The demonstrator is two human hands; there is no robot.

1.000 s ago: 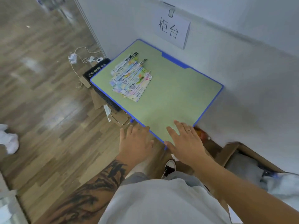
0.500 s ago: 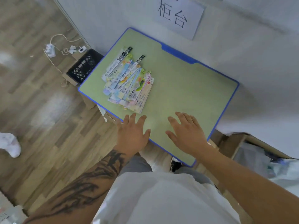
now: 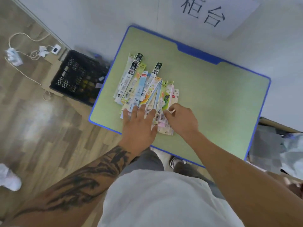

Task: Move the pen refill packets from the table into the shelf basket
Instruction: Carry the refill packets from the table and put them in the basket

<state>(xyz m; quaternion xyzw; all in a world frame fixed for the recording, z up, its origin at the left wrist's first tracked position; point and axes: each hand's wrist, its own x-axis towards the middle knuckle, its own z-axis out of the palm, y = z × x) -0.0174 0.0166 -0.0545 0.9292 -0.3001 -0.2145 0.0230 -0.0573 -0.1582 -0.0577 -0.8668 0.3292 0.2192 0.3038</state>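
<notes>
A fanned pile of several long, colourful pen refill packets [image 3: 144, 86] lies on the left half of a green table with a blue rim [image 3: 213, 99]. My left hand [image 3: 139, 126] rests flat with straight, spread fingers on the near ends of the packets. My right hand [image 3: 182, 120] is at the pile's right near corner, its fingers curled and pinching the edge of the packets there. No shelf basket shows in the head view.
A black plastic crate [image 3: 77, 77] stands on the floor left of the table. White cables and a power strip [image 3: 13, 56] lie on the wooden floor. A paper sign [image 3: 213, 12] hangs on the wall. Cardboard boxes [image 3: 275, 145] sit to the right.
Both hands have moved from the table's near edge forward onto the packet pile. The left now lies on the packets, the right has curled at their edge. The camera has come closer.
</notes>
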